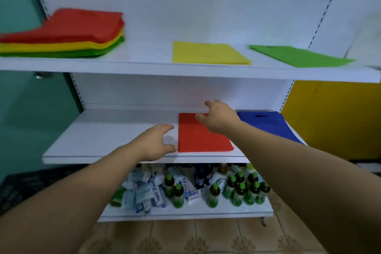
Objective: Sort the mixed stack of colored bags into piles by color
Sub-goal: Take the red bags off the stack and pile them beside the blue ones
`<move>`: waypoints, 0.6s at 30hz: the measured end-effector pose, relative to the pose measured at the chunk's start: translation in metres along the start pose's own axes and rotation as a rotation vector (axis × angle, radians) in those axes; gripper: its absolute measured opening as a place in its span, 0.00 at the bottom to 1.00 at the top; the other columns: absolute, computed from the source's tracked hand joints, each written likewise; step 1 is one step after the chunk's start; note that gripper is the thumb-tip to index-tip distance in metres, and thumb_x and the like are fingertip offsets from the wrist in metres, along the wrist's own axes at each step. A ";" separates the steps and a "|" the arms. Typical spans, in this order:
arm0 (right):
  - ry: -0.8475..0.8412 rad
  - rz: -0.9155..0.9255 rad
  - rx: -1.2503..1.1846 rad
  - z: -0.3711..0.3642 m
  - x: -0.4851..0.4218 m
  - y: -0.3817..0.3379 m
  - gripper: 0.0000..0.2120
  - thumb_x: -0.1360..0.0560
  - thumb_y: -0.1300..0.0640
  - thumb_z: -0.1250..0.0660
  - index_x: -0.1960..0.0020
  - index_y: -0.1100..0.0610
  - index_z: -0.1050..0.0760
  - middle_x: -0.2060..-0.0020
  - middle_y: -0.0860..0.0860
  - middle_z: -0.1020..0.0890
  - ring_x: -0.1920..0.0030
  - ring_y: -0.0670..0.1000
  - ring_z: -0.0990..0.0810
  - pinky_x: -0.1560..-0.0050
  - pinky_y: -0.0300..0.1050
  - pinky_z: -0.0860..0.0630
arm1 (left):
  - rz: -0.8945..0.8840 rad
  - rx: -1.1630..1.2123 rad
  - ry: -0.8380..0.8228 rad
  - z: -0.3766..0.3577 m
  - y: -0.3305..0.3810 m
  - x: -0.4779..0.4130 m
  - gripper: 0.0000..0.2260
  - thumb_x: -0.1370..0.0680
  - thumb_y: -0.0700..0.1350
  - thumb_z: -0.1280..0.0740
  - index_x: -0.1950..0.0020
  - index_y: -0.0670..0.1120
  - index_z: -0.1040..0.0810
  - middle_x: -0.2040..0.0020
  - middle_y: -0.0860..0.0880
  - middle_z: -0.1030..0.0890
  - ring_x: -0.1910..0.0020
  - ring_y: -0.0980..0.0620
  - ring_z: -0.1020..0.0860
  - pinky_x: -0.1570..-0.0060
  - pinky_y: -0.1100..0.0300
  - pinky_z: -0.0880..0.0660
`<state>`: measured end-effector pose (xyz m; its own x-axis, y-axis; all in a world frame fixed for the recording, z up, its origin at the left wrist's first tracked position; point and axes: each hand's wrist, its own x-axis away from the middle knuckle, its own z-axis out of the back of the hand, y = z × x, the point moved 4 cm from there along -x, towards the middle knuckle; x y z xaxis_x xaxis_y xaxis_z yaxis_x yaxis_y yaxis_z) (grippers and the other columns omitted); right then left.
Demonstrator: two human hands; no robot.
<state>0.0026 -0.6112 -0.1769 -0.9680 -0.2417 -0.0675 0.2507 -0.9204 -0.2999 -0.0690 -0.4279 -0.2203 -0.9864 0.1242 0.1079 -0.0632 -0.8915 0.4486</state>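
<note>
Laying down a red bag point(198, 138) to start the red pile appears to be the step in hand: the bag lies flat on the middle shelf point(103, 140), directly between the two hands. The left hand point(156, 142) is spread wide with relaxed fingers at the bag's left edge and holds nothing. The right hand point(218, 116) hangs over the bag's far right corner with loosely curled fingers, also holding nothing; whether it touches the bag cannot be told. A blue bag point(266, 123) lies just right of the right hand. On the upper shelf point(144, 62), a yellow bag point(208, 53) lies above the hands and a green bag point(299, 55) above and right of the right hand. The mixed stack point(68, 33) sits above and well left of the left hand, red on top. The next move probably calls for reaching up-left and taking only the top bag.
</note>
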 end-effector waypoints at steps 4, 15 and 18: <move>0.082 0.056 -0.009 0.052 0.025 -0.062 0.32 0.24 0.41 0.38 0.25 0.54 0.39 0.28 0.55 0.33 0.30 0.57 0.33 0.33 0.50 0.34 | -0.004 -0.009 0.105 0.066 0.003 0.052 0.32 0.24 0.55 0.33 0.23 0.52 0.43 0.23 0.51 0.42 0.26 0.51 0.41 0.31 0.58 0.42; 0.172 0.274 -0.019 0.121 0.031 -0.212 0.30 0.23 0.42 0.40 0.25 0.54 0.39 0.30 0.54 0.32 0.31 0.55 0.33 0.37 0.50 0.32 | 0.091 -0.057 0.352 0.197 -0.042 0.137 0.32 0.26 0.54 0.31 0.25 0.51 0.38 0.25 0.51 0.38 0.28 0.50 0.36 0.30 0.56 0.39; 0.197 0.316 -0.031 0.130 0.012 -0.242 0.28 0.23 0.42 0.40 0.27 0.55 0.36 0.32 0.54 0.29 0.33 0.56 0.31 0.38 0.50 0.31 | 0.100 -0.092 0.400 0.223 -0.054 0.134 0.31 0.26 0.52 0.30 0.25 0.49 0.37 0.25 0.50 0.37 0.28 0.49 0.36 0.31 0.58 0.39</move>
<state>-0.0679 -0.4316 0.0185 -0.8272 -0.4456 -0.3425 0.5398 -0.7994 -0.2637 -0.1638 -0.2660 -0.0326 -0.9683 -0.1277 -0.2147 0.0402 -0.9279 0.3707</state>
